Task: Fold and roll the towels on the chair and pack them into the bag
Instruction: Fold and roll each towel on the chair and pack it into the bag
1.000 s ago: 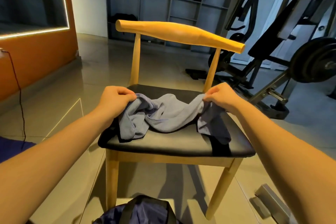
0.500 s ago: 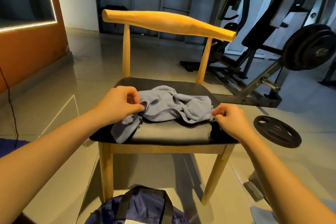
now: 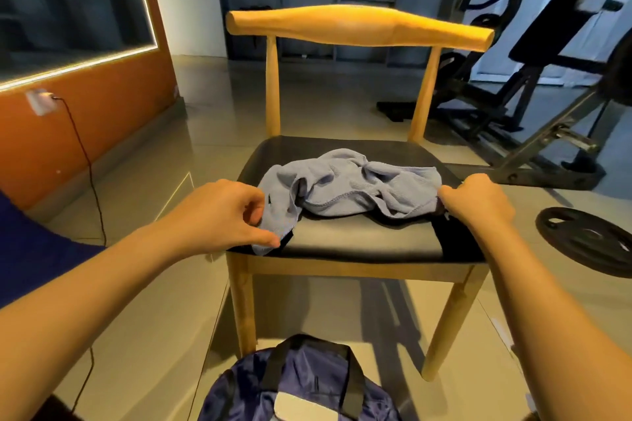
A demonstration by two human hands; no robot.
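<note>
A crumpled light-blue towel (image 3: 345,186) lies bunched on the black seat of a wooden chair (image 3: 359,26). My left hand (image 3: 222,215) is at the towel's left end, which hangs toward the seat's front corner. Its thumb lies on that end and its fingers curl at the edge. My right hand (image 3: 478,202), knuckles up, pinches the towel's right end at the seat's right side. A dark cloth (image 3: 455,243) lies under the towel on the seat's front right. A navy bag (image 3: 297,386) with black straps sits on the floor in front of the chair.
A black weight plate (image 3: 588,239) lies on the tiled floor right of the chair, with gym machines (image 3: 533,133) behind it. A black cable (image 3: 85,154) hangs from a socket on the orange wall at left. Grey shelving stands at the back.
The towel, held stretched between both hands a second ago, now lies bunched on the seat. My right hand came forward to the seat's right edge; my left hand's fingers loosened at the left end.
</note>
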